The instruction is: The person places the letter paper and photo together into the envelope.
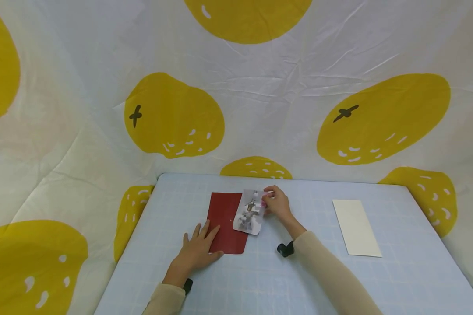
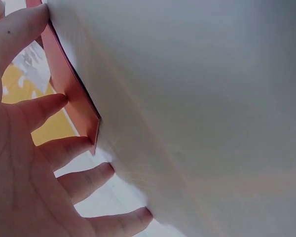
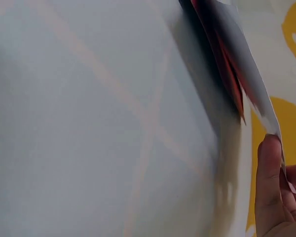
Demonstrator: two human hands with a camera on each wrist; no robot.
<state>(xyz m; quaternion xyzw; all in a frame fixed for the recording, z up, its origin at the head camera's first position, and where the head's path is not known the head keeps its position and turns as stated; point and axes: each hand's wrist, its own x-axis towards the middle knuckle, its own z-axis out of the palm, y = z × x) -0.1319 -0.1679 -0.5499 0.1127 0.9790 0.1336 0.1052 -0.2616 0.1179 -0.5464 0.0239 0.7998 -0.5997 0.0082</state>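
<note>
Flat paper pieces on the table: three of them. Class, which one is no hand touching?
The white sheet, alone at the right. The left hand presses the red envelope; the right hand pinches the printed paper.

We see red envelope (image 1: pixel 225 223): matt paper | printed sheet (image 1: pixel 251 213): thin glossy paper | white envelope (image 1: pixel 356 227): smooth matt paper | surface (image 1: pixel 307 280): smooth gridded mat | backdrop (image 1: pixel 260 87): creased cloth
</note>
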